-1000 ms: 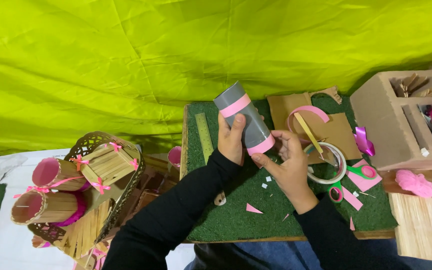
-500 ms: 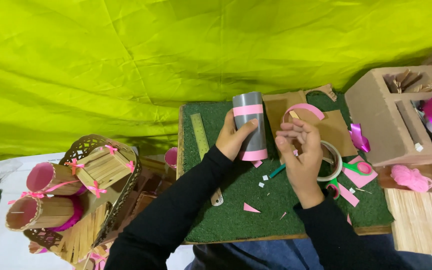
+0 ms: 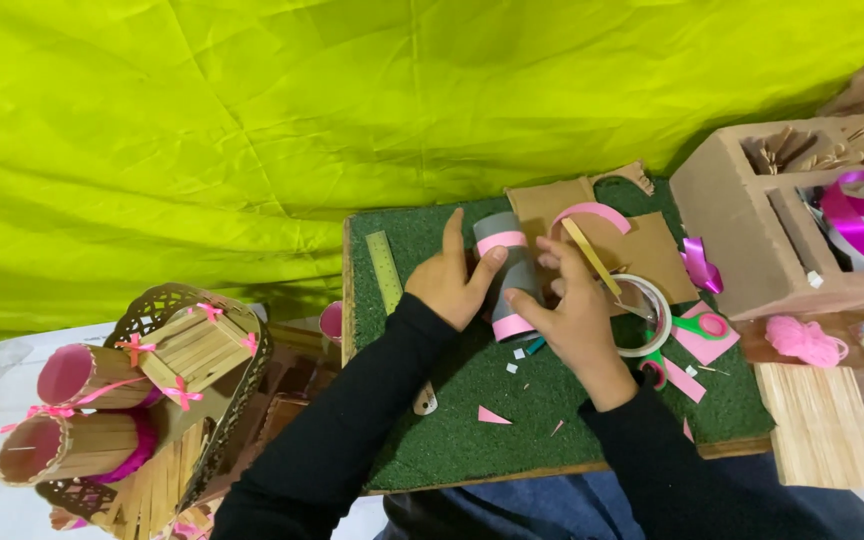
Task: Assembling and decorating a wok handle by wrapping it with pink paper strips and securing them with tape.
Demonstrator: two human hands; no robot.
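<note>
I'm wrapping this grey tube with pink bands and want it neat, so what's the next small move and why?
Probably press the lower pink band flat with the right hand while the left hand steadies the grey tube. Both hands already grip the tube above the green mat, and the right thumb sits beside that band.

On the mat, the tube is sitting centre; the ruler is lying at nine o'clock, tape at three, box beyond.

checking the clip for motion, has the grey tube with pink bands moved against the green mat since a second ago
Yes. The grey tube has come down the green mat toward the person, away from the brown card, held by the left hand and right hand.
</note>
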